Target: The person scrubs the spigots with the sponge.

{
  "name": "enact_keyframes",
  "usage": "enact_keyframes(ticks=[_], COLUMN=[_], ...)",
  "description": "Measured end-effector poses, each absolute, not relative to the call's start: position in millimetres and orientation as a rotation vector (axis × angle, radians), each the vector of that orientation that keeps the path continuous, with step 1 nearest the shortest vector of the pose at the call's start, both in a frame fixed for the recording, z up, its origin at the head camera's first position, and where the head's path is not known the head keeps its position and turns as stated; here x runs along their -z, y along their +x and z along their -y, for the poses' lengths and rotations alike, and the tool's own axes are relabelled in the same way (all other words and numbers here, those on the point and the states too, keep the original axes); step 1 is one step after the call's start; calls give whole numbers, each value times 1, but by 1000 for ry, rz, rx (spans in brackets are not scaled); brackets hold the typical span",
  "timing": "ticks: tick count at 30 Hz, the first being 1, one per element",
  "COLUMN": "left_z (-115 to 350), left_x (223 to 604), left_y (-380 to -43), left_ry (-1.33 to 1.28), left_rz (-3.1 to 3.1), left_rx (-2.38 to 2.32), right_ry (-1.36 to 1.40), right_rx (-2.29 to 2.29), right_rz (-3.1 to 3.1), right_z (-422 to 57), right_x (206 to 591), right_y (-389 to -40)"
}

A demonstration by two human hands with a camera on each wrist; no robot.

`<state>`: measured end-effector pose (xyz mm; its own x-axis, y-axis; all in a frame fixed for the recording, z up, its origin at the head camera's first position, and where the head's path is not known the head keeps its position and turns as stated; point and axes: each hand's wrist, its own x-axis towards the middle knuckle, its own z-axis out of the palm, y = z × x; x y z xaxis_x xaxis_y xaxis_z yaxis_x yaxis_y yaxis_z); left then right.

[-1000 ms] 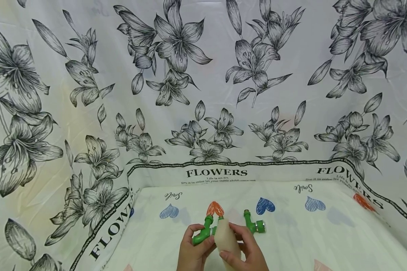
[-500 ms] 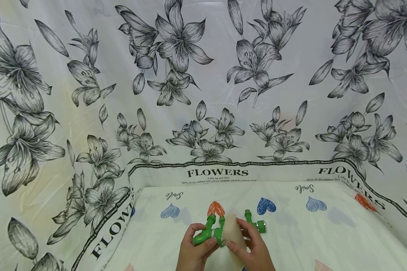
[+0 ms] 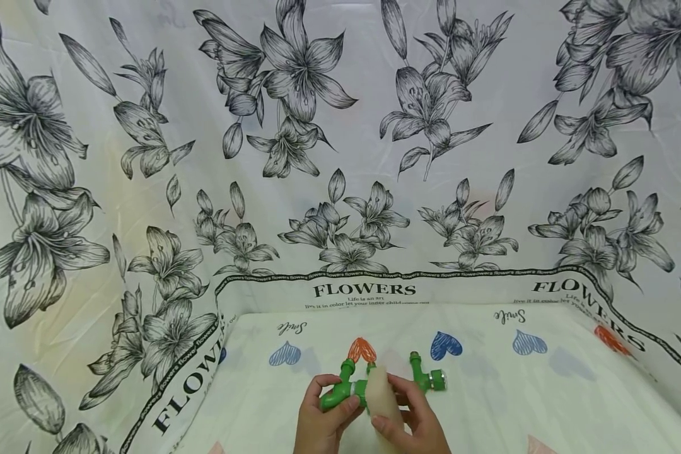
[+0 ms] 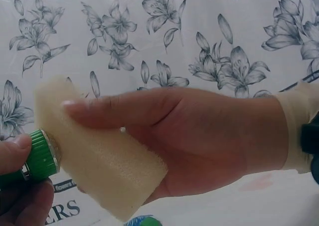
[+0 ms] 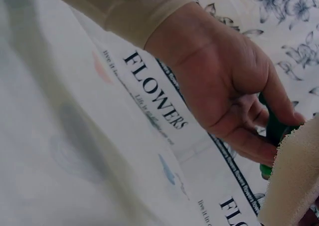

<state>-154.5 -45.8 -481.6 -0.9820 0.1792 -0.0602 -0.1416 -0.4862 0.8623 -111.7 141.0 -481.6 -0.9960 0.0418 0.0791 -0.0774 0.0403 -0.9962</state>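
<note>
My left hand (image 3: 320, 424) grips a green pipe fitting (image 3: 336, 397) with upright stubs, held a little left of centre. At its right end, my right hand (image 3: 422, 419) holds a beige sponge block (image 3: 383, 400). From the left wrist view, the sponge (image 4: 107, 161) touches the metal-rimmed green end (image 4: 42, 153), while the right hand (image 4: 199, 131) keeps its thumb laid over it. In the right wrist view the left hand (image 5: 214, 81) covers most of the fitting (image 5: 273, 128). The sponge (image 5: 294, 176) hides its far end there.
A second green fitting (image 3: 422, 375) with a metal ring lies on the white cloth-covered table (image 3: 522, 403), just beyond the right hand. White flower-printed curtain (image 3: 363, 189) hangs behind and at the sides.
The sponge swung right, baring the fitting's ringed end half a second ago, and is now back left against that end. The left hand has shifted only slightly.
</note>
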Motion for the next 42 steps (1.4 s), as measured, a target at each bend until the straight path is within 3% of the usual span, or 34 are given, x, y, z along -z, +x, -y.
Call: enact_keyframes(ticks=[16, 21, 25, 34, 42], left_z=[79, 123, 166, 255, 278], left_x=[466, 471, 480, 514, 540], left_y=[-170, -188, -198, -201, -206], left_ry=[205, 460, 520, 554, 413], left_rz=[-2523, -3104, -3417, -3438, -3223], left_rx=[-2290, -1795, -1239, -480, -297], right_ry=[217, 228, 192, 252, 230], right_rx=[-1987, -1966, -1925, -1812, -1832], right_rz=[2146, 2096, 2092, 2072, 2087], right_z=[-144, -155, -166, -184, -187], right_x=[485, 485, 484, 494, 499], right_y=[-111, -111, -110, -110, -109])
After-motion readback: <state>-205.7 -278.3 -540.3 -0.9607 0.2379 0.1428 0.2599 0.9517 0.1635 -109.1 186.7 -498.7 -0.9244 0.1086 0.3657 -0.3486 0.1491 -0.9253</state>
